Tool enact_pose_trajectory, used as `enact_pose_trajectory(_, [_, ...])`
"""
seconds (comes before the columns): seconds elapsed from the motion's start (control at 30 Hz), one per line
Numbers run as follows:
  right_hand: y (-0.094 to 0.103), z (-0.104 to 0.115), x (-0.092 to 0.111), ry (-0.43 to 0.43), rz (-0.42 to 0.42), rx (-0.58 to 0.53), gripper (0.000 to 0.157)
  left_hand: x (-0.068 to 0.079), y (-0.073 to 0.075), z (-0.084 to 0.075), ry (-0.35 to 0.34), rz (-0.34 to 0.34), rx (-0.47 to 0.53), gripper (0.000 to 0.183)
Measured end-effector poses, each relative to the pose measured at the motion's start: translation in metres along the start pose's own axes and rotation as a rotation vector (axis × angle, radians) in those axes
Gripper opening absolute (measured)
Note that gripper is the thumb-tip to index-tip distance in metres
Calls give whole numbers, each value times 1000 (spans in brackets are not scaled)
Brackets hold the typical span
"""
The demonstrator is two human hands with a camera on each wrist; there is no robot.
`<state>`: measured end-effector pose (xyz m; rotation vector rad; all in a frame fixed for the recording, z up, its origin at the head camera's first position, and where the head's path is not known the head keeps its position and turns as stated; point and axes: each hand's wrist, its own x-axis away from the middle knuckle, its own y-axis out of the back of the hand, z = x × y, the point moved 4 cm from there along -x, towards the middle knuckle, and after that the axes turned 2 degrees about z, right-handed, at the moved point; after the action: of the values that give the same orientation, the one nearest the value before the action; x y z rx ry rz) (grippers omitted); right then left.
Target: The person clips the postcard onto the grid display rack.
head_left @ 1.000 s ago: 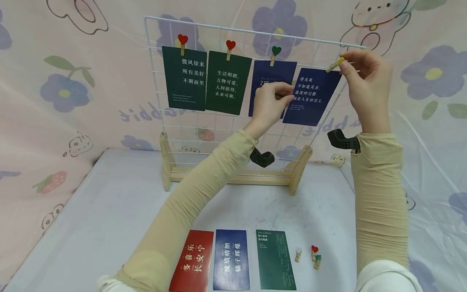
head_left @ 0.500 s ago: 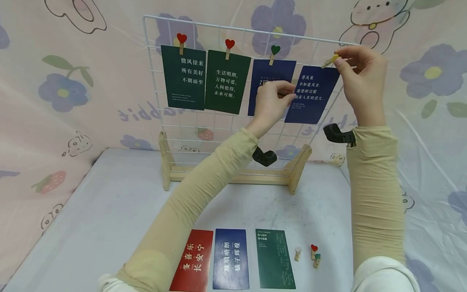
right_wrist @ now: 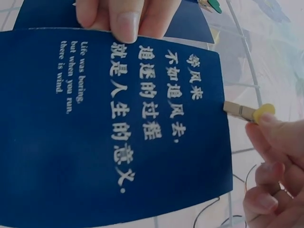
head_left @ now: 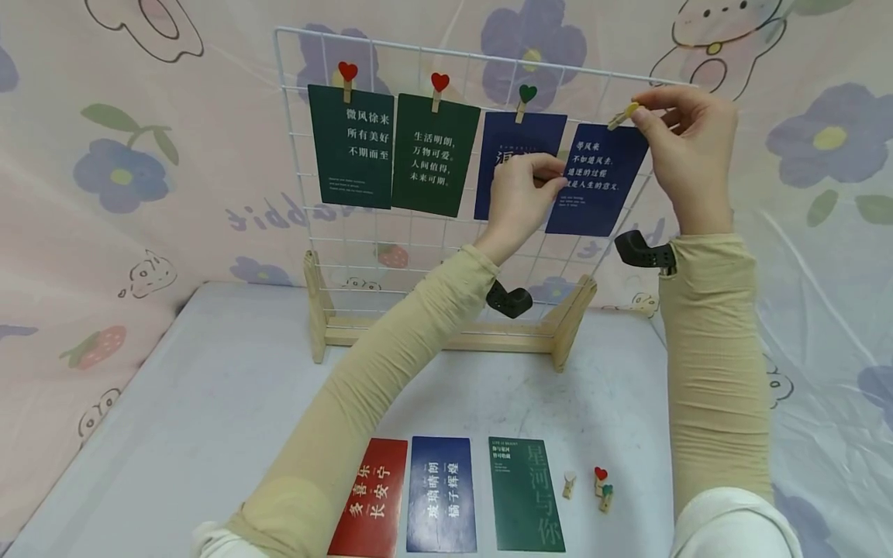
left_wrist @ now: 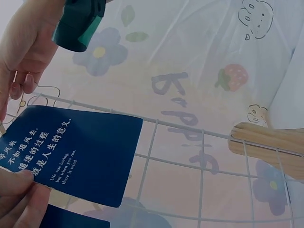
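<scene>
Pinched by its left edge, a blue card with white lettering (head_left: 598,182) is held by my left hand (head_left: 522,194) in front of the white wire grid (head_left: 412,256). My right hand (head_left: 694,155) pinches a small wooden clothespin with a yellow top (right_wrist: 242,111). In the right wrist view the clothespin's tip is right at the card's top edge. Another blue card (head_left: 551,128), partly hidden behind my left hand, hangs from a clothespin with a green heart (head_left: 527,94). Two green cards hang further left, one (head_left: 352,147) at the end and one (head_left: 436,155) beside it, under red-heart clothespins.
The grid stands in a wooden base (head_left: 488,341) on the white table (head_left: 174,434). In front lie a red card (head_left: 373,504), a blue card (head_left: 442,535) and a green card (head_left: 516,496). Loose clothespins, one white-topped (head_left: 568,486) and one red-hearted (head_left: 600,480), lie to their right.
My right hand has moved left with the yellow-topped clothespin, along the card's top edge. The held blue card has shifted slightly up and to the right with my left hand.
</scene>
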<state>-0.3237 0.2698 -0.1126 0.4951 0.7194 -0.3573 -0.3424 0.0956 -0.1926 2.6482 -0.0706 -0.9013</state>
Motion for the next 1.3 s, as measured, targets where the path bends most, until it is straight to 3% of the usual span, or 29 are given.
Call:
enact_pose_trajectory(0.43, [0,7,-8,5,38,153,13,-5,0,-3,-10,-26,-37,18])
enact_pose_trajectory(1.0, [-6,15,-13,-8,90,245,18,-7,2,-5,-6,-38,-36,18])
enact_pose_trajectory(1.3, [-13,5,-6,16,73,262,21,-2,-1,0,-6,-21,-35,17])
